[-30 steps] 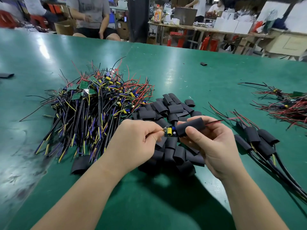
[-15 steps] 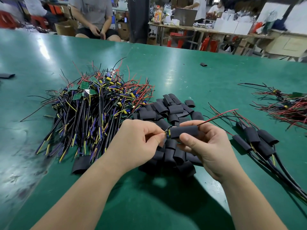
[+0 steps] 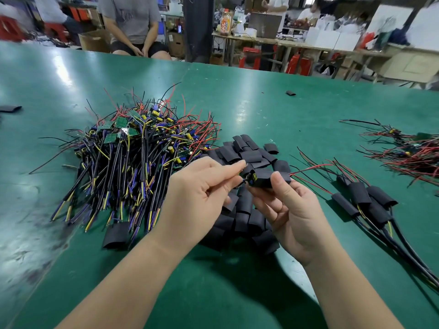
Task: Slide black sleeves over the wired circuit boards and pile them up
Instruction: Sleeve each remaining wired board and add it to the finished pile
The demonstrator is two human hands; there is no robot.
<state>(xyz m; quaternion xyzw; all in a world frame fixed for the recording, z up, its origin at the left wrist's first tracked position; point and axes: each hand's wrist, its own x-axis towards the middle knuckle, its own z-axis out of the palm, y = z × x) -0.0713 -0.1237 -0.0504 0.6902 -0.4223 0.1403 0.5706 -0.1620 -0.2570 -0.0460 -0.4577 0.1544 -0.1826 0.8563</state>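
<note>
Head view: we log right grip (image 3: 292,214) closed round black sleeve (image 3: 267,179), left grip (image 3: 197,195) pinching wired circuit board (image 3: 251,181) at its mouth, above desk (image 3: 261,110).

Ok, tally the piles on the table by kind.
Bare board piles: 2
Loose sleeve pile: 1
Sleeved board pile: 1
Total: 4
</note>
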